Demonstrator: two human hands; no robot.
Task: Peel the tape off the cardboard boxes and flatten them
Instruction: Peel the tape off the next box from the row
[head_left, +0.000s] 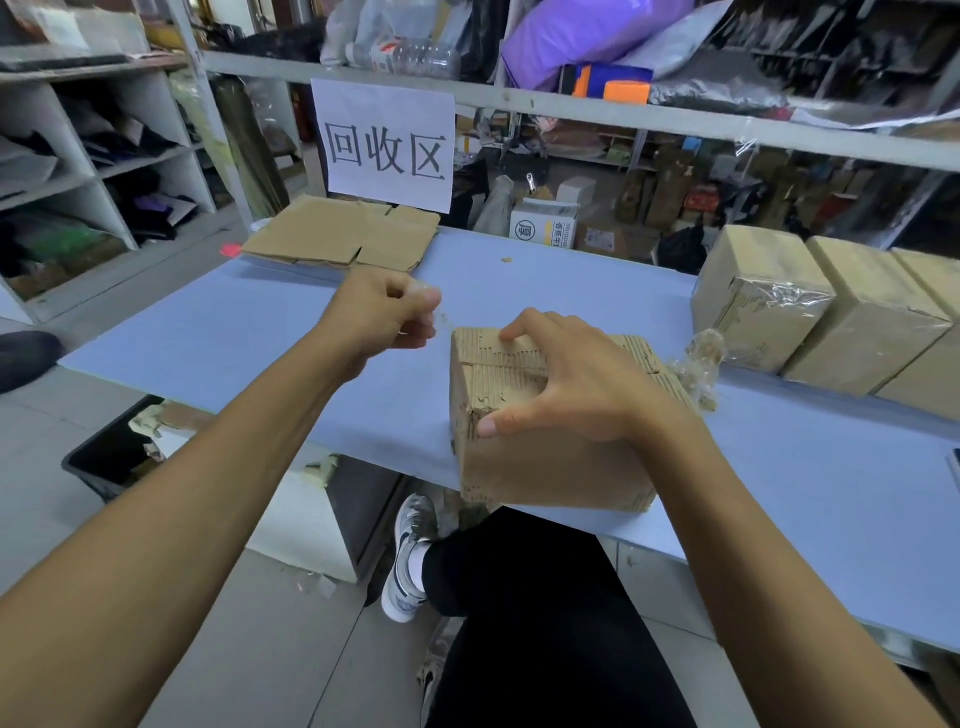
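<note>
Both hands work over a blue table (291, 332). The right hand (566, 384) rests spread on top of a small cardboard box (545, 462), fingers curved over its torn upper face and thumb pressed against the near left corner; the box sits at the table's near edge, partly overhanging it. The left hand (387, 309) is raised just left of the box, fingers curled, pinching a small scrap of clear tape (434, 306) between thumb and fingertips. A crumpled wad of peeled tape (698, 364) lies just right of the box. Flattened cardboard (343, 236) rests at the table's far left corner, below a paper sign (387, 145). Three still-sealed boxes (831, 306) stand in a row toward the table's right edge, the nearest wrapped in wrinkled clear tape.
</note>
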